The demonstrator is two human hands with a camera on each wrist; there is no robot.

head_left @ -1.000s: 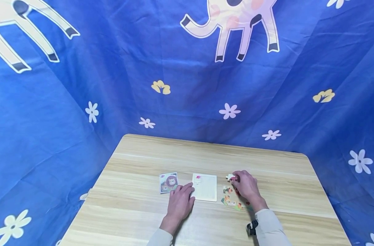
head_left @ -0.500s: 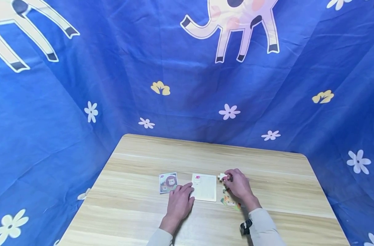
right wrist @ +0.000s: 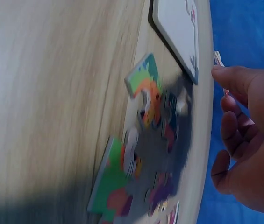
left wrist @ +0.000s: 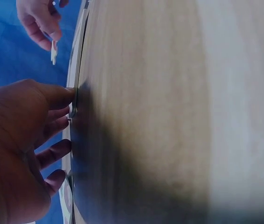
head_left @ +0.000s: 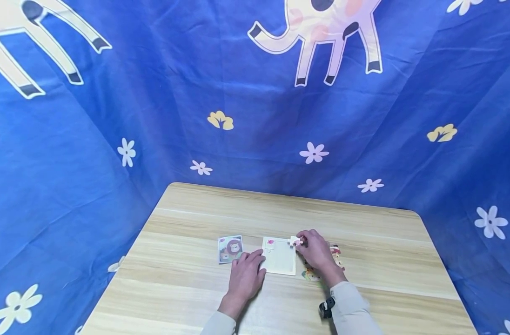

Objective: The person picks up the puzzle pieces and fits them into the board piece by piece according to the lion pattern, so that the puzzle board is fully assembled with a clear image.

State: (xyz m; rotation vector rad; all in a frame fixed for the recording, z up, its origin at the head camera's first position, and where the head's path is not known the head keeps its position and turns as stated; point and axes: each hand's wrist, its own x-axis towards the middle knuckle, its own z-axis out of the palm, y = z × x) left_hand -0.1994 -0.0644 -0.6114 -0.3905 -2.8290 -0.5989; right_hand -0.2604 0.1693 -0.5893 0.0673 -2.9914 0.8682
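Note:
My right hand (head_left: 314, 250) pinches a white puzzle piece (head_left: 295, 241) with a bit of pink between thumb and fingertips, above the top right corner of a white puzzle tray (head_left: 283, 260). In the right wrist view the held piece (right wrist: 218, 59) shows edge-on, lifted off the table. One piece with a pink-red figure (head_left: 270, 242) lies in the tray's upper left corner. At the tray's left edge rests my left hand (head_left: 245, 275), fingers loosely extended and thumb (left wrist: 59, 95) touching the rim. Just left of it lies a lion picture card (head_left: 230, 249).
Several loose puzzle pieces lie right of the tray, partly under the right forearm, among them a green piece (right wrist: 108, 179) and an orange-green one (right wrist: 146, 84). The wooden table (head_left: 188, 223) ends at a blue printed curtain (head_left: 255, 139).
My right hand has carried the white puzzle piece leftward from the loose pieces to over the tray's top right corner. More loose pieces show behind it. The left hand has stayed still.

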